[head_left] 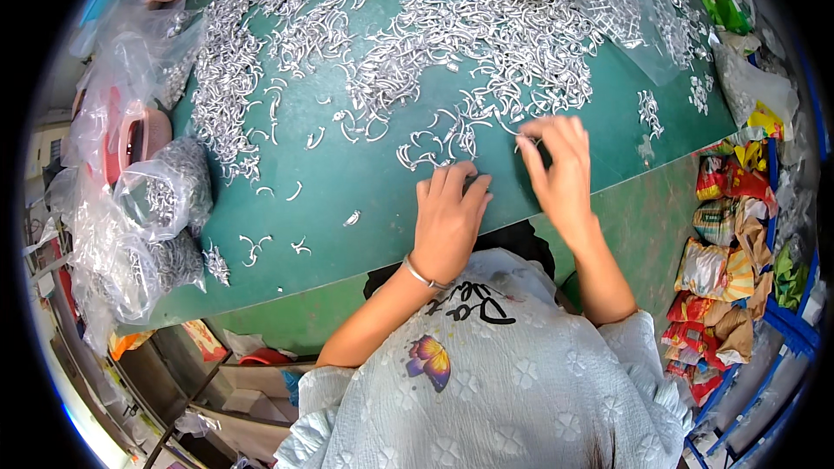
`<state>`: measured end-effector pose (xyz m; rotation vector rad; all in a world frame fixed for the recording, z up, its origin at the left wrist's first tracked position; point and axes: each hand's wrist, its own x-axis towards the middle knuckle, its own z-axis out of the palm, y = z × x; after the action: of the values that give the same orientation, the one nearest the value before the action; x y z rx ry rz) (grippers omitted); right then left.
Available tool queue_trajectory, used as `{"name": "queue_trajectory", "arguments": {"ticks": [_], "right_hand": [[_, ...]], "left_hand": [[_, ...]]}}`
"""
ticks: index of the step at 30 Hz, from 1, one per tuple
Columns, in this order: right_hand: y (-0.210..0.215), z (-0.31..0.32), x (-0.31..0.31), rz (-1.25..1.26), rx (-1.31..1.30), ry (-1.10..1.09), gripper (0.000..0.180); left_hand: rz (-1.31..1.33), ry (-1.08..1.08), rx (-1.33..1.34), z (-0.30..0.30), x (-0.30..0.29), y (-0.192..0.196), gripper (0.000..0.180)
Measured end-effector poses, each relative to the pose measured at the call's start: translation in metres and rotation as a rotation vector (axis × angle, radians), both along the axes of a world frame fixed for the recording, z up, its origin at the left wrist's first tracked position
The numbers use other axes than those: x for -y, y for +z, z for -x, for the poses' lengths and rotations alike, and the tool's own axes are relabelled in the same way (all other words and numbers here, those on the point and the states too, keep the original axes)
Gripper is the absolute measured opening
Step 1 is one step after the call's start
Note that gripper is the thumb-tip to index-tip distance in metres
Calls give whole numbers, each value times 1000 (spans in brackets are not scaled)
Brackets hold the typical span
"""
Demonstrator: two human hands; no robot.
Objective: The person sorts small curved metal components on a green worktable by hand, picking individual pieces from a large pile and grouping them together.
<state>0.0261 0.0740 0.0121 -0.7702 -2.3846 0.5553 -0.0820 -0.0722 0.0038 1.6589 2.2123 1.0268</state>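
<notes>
Many small silver curved metal pieces lie heaped and scattered over the green table. My right hand is above the table near the front edge, thumb and forefinger pinched together at a thin curved metal piece. To its left my left hand rests low over the table, fingers bent and drawn together beside a small loose group of pieces. Whatever those fingers hold is too small or hidden to make out. A metal bangle circles my left wrist.
Clear plastic bags filled with metal pieces crowd the left edge, beside pink containers. Another clear bag lies at the far right. Colourful packets are stacked on blue shelving to the right. Small clusters sit apart from the heap.
</notes>
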Motion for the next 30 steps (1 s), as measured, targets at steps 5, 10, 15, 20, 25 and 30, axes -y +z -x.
{"name": "queue_trajectory", "arguments": {"ticks": [5,10,15,20,25,30], "right_hand": [[-8,14,-14,-153,136,-54,13],[4,0,10,-68,110,124,13],[9,0,22,145,73,414,16],[-6,23,-11,-71,-2,90,20],[-9,22,-12,-209,84,93,17],[-11,2,-8,-161,70,201,16]], "left_hand": [[-47,27,39,4,3,-3,22],[-67,149,105,5,15,-6,20],[-55,171,142,5,14,-7,20],[-45,158,76,-4,7,3,23],[-21,131,61,3,8,-8,26],[-56,147,36,1,0,3,23]]}}
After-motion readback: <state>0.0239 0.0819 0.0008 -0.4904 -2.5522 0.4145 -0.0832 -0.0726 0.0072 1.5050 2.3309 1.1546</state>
